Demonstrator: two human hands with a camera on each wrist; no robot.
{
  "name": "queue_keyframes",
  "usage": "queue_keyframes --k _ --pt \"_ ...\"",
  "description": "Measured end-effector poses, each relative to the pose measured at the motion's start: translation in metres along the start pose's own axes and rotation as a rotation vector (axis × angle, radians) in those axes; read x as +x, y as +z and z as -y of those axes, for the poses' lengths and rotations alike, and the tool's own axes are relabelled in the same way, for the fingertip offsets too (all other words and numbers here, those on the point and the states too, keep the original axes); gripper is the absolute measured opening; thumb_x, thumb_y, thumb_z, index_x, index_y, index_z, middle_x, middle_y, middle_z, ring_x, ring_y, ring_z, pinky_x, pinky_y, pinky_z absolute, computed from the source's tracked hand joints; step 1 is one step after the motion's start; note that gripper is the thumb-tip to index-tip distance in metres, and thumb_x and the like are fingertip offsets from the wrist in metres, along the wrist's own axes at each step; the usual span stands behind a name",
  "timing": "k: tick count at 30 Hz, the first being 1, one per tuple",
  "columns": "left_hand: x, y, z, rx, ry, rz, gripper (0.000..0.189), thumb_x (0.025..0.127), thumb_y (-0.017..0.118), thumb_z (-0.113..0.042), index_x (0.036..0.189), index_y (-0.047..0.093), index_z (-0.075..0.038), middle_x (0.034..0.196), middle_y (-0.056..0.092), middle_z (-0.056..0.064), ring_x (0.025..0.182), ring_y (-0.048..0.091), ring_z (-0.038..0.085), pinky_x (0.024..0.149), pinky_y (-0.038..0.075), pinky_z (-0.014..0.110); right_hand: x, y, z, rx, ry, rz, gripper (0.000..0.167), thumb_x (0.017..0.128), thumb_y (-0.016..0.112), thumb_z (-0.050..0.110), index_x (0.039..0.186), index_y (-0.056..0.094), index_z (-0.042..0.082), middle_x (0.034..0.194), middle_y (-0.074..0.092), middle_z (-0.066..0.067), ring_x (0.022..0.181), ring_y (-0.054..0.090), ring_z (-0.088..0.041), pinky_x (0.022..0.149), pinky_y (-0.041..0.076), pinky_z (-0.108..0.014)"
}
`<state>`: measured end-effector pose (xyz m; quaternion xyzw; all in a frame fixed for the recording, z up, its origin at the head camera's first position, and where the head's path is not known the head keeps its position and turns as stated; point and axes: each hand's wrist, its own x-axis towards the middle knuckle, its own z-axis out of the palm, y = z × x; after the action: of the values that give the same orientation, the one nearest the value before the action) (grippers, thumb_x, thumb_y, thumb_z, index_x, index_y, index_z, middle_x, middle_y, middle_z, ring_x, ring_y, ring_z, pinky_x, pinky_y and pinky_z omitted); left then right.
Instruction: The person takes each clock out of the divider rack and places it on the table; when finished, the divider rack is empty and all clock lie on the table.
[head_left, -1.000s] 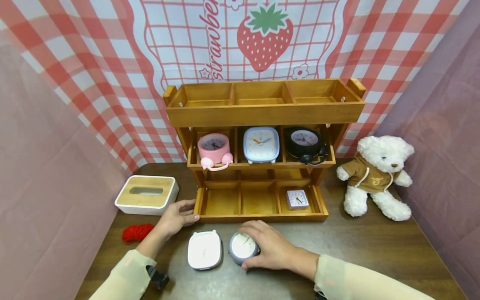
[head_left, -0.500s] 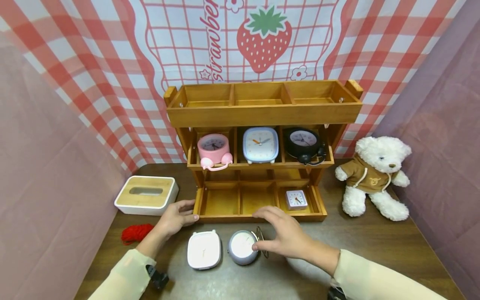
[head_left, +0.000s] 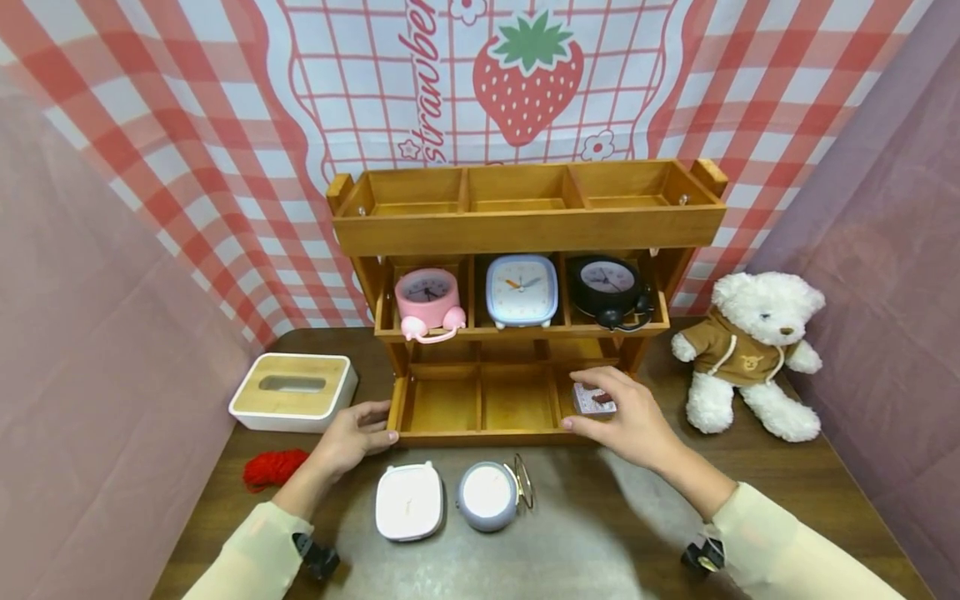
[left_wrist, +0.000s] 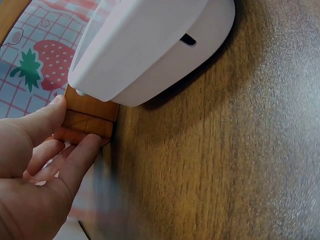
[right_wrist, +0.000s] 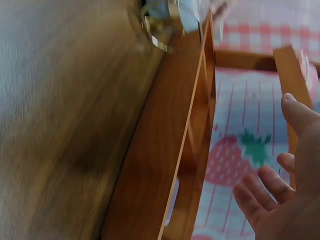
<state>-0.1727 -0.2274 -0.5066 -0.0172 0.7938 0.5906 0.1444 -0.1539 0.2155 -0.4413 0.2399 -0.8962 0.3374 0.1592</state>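
Observation:
My left hand grips the lower left front corner of the wooden rack; in the left wrist view, thumb and fingers lie on either side of the wood. My right hand is spread over the rack's lower right compartment, thumb and fingers apart around a small square lilac alarm clock, partly hidden by the hand. In the right wrist view the right hand holds nothing. A white square clock and a round grey clock with a metal part at its right side lie on the table before the rack.
Pink, blue-rimmed and black clocks stand on the middle tier. A tissue box and red yarn are at the left. A white teddy bear sits at the right.
My right hand has left the round grey clock and moved right and away from me, over the small clock in the lower right compartment. The left hand has stayed at the rack's corner.

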Motion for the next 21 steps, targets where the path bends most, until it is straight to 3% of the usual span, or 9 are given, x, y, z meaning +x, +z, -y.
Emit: queue_keyframes --k 5,12,21 --pt "0.0 0.0 0.001 0.002 0.01 0.002 0.063 0.09 0.077 0.0 0.146 0.049 0.009 0.15 0.048 0.032 0.133 0.055 0.044 0.092 0.061 0.037 0.002 -0.007 -0.027 -0.043 0.091 -0.035 0.062 0.074 0.093 0.032 0.127 0.07 0.011 0.123 0.073 -0.008 0.103 0.07 -0.027 0.084 0.059 -0.047" --pt "0.001 -0.001 0.001 0.002 0.005 0.003 0.063 0.09 0.077 -0.001 0.146 0.049 0.008 0.15 0.047 0.033 0.132 0.056 0.043 0.092 0.061 0.038 0.0 -0.005 -0.049 0.038 0.253 0.05 0.063 0.08 0.09 0.032 0.131 0.065 0.003 0.119 0.074 -0.019 0.102 0.073 -0.036 0.084 0.062 -0.051" --pt "0.001 0.0 0.0 0.01 -0.006 -0.004 0.063 0.091 0.076 -0.001 0.147 0.049 0.006 0.151 0.047 0.031 0.133 0.056 0.043 0.093 0.061 0.039 -0.002 0.003 -0.06 0.045 0.32 0.102 0.068 0.081 0.088 0.034 0.134 0.062 -0.001 0.115 0.074 -0.022 0.099 0.074 -0.035 0.082 0.063 -0.048"
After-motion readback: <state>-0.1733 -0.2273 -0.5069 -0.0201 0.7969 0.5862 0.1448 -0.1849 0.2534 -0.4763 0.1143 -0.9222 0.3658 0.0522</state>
